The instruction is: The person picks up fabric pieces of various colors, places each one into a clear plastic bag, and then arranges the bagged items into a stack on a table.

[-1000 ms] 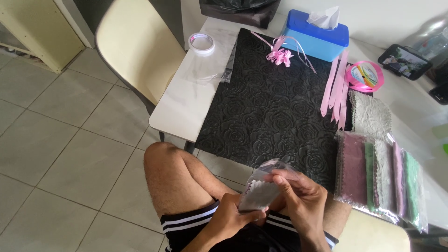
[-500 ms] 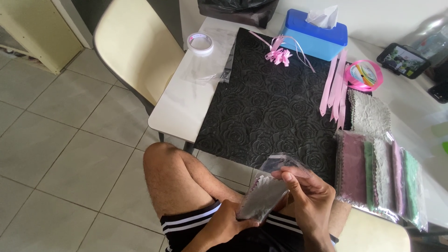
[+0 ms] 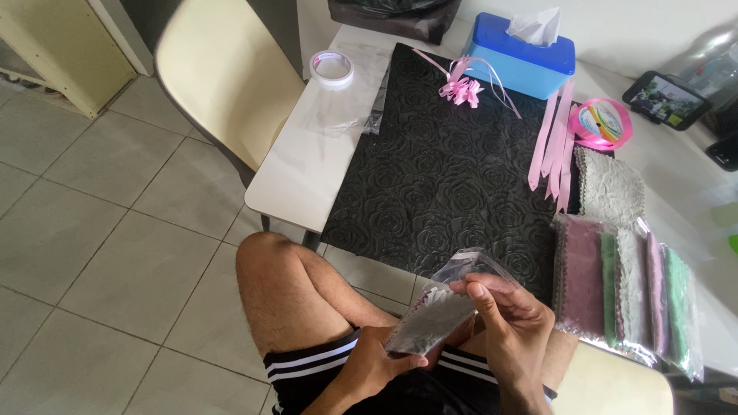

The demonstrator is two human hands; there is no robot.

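Over my lap, both hands hold a small clear plastic bag [image 3: 442, 303] with a grey piece of cloth inside. My left hand [image 3: 377, 363] grips its lower end from below. My right hand [image 3: 511, 319] pinches the open top edge of the bag, fingers curled over it. The bag tilts up to the right, just in front of the table's near edge.
A black embossed mat [image 3: 446, 169] covers the white table [image 3: 296, 169]. On it or beside it lie a pink ribbon bow [image 3: 460, 91], pink ribbon strips [image 3: 555, 146], a ribbon spool [image 3: 603, 123], a tape roll [image 3: 332, 68], a blue tissue box [image 3: 523, 58], bagged cloths [image 3: 626, 288] and a phone [image 3: 665, 98]. A cream chair [image 3: 227, 77] stands left.
The bag has sunk slightly lower over my lap and my right hand's fingers have shifted along its top edge. The view has drifted a little.
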